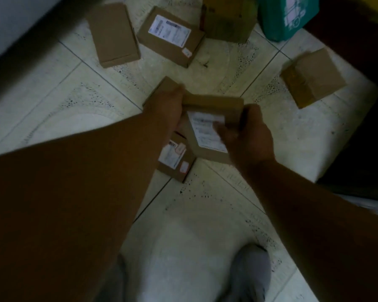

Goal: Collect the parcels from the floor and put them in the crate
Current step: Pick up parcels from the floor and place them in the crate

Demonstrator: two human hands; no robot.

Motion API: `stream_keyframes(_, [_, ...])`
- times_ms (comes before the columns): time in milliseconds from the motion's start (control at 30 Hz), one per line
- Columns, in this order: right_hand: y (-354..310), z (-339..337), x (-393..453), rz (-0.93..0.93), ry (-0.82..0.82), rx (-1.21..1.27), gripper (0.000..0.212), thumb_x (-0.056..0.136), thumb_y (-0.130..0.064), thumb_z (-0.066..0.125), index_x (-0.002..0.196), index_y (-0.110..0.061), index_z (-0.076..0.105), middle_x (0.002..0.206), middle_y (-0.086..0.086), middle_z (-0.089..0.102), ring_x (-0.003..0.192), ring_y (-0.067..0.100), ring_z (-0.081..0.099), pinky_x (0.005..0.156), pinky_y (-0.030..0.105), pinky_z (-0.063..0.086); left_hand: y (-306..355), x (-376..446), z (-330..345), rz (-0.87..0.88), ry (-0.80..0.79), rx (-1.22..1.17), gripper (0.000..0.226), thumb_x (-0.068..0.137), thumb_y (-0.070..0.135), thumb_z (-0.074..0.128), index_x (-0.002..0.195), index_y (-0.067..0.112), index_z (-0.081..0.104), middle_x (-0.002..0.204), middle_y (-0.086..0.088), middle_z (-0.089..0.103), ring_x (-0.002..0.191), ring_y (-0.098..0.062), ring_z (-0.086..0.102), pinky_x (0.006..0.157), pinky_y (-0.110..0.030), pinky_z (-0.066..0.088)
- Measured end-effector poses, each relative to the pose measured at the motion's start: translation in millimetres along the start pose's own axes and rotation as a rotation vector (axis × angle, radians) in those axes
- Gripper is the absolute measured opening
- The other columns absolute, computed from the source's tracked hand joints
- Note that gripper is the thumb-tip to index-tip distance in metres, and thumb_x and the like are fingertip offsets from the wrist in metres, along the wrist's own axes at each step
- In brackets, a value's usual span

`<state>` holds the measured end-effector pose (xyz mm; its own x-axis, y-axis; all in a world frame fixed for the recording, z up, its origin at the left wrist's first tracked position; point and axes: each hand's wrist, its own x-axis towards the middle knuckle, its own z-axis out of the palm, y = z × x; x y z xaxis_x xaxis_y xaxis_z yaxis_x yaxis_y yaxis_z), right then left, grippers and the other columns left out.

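Pick-up step: labelled cardboard parcel [207, 127] gripped between left hand [168, 110] and right hand [247, 136], lifted above a second labelled parcel [176, 158] directly beneath them; four more beyond; crate unseen, so next: carry and locate it.

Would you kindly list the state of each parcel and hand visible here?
held parcel: off the floor, label up, gripped by both hands.
left hand: grips the held parcel's left edge.
right hand: grips its right side.
labelled parcel under the hands: on the floor, label up.
plain flat parcel: on the floor.
far labelled parcel: on the floor, label up.
right-hand parcel: on the floor.
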<state>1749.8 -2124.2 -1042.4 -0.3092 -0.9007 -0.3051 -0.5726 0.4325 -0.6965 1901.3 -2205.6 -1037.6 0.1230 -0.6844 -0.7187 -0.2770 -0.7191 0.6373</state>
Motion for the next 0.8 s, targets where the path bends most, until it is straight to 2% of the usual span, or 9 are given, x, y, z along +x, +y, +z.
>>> stream_keyframes(67, [-32.4, -13.9, -11.6, 0.068, 0.016, 0.155, 0.043, 0.087, -0.048, 0.069, 0.116, -0.022, 0.050, 0.103, -0.010, 0.066, 0.091, 0.013, 0.069, 0.077, 0.040, 0.061, 12.2, -29.0, -19.2, -0.027, 0.052, -0.157, 0.068, 0.081, 0.072, 0.052, 0.119, 0.018, 0.067, 0.118, -0.007, 0.068, 0.110, -0.029, 0.063, 0.097, -0.045, 0.049])
stream_keyframes(133, [-65.5, -24.7, -33.6, 0.206, -0.013, 0.303, 0.039, 0.088, -0.048, 0.068, 0.113, -0.021, 0.056, 0.097, -0.008, 0.069, 0.086, 0.009, 0.071, 0.077, 0.039, 0.062, 13.9, -66.1, -42.0, -0.099, -0.032, -0.257, 0.085, 0.060, 0.089, 0.051, 0.113, 0.025, 0.071, 0.109, -0.002, 0.073, 0.105, -0.028, 0.067, 0.093, -0.046, 0.051])
stream_keyframes(167, [-82.1, -31.2, -45.5, 0.261, -0.013, 0.354, 0.038, 0.089, -0.049, 0.066, 0.112, -0.020, 0.059, 0.096, -0.007, 0.071, 0.085, 0.010, 0.071, 0.076, 0.040, 0.062, 12.7, -83.7, -53.3, -0.132, -0.088, -0.280, 0.087, 0.056, 0.092, 0.051, 0.110, 0.027, 0.073, 0.107, 0.000, 0.075, 0.102, -0.028, 0.069, 0.092, -0.047, 0.051])
stream_keyframes(233, [-112.2, -42.8, -69.8, 0.317, -0.040, 0.376, 0.034, 0.092, -0.050, 0.062, 0.106, -0.020, 0.066, 0.092, -0.004, 0.073, 0.081, 0.012, 0.073, 0.076, 0.039, 0.062, 11.4, -129.3, -75.0, -0.168, -0.162, -0.278, 0.076, 0.065, 0.085, 0.054, 0.110, 0.027, 0.073, 0.107, -0.002, 0.075, 0.100, -0.028, 0.070, 0.092, -0.048, 0.053])
stream_keyframes(367, [-182.3, -67.0, -130.1, 0.448, -0.243, 0.353, 0.034, 0.097, -0.049, 0.054, 0.095, -0.019, 0.068, 0.086, -0.001, 0.075, 0.077, 0.016, 0.073, 0.074, 0.039, 0.061, 28.8, -219.5, -134.5, -0.194, -0.032, -0.108, 0.068, 0.080, 0.080, 0.041, 0.098, 0.022, 0.070, 0.097, -0.006, 0.073, 0.092, -0.028, 0.069, 0.089, -0.045, 0.054])
stream_keyframes(567, [-338.5, -113.5, -235.1, 0.273, -0.396, 0.169, 0.046, 0.098, -0.061, 0.034, 0.104, -0.025, 0.063, 0.094, 0.001, 0.068, 0.087, 0.019, 0.066, 0.076, 0.036, 0.054, 82.8, -365.9, -249.6, -0.126, 0.203, -0.133, 0.056, 0.093, 0.070, 0.031, 0.089, 0.025, 0.064, 0.089, -0.005, 0.070, 0.084, -0.025, 0.067, 0.080, -0.041, 0.057])
stream_keyframes(633, [-389.9, -133.9, -267.8, 0.181, -0.368, 0.091, 0.058, 0.094, -0.068, 0.029, 0.110, -0.022, 0.062, 0.096, 0.003, 0.067, 0.088, 0.022, 0.066, 0.081, 0.043, 0.056, 106.9, -416.0, -286.1, -0.089, 0.221, -0.199, 0.061, 0.087, 0.076, 0.032, 0.091, 0.026, 0.067, 0.090, -0.003, 0.072, 0.085, -0.024, 0.069, 0.078, -0.042, 0.058])
stream_keyframes(700, [-439.8, -156.9, -295.3, 0.085, -0.303, 0.085, 0.060, 0.094, -0.069, 0.030, 0.107, -0.020, 0.062, 0.094, 0.003, 0.068, 0.086, 0.022, 0.067, 0.079, 0.044, 0.058, 132.4, -460.5, -318.9, -0.027, 0.206, -0.282, 0.069, 0.076, 0.083, 0.036, 0.095, 0.027, 0.072, 0.092, -0.002, 0.075, 0.088, -0.027, 0.071, 0.081, -0.049, 0.058])
stream_keyframes(800, [-499.2, -188.1, -326.4, -0.054, -0.220, 0.112, 0.055, 0.096, -0.066, 0.034, 0.110, -0.021, 0.062, 0.099, 0.002, 0.068, 0.091, 0.021, 0.067, 0.086, 0.044, 0.056, 164.4, -513.1, -358.7, 0.101, 0.231, -0.371, 0.060, 0.078, 0.078, 0.040, 0.095, 0.029, 0.072, 0.093, -0.001, 0.076, 0.088, -0.026, 0.072, 0.082, -0.049, 0.057])
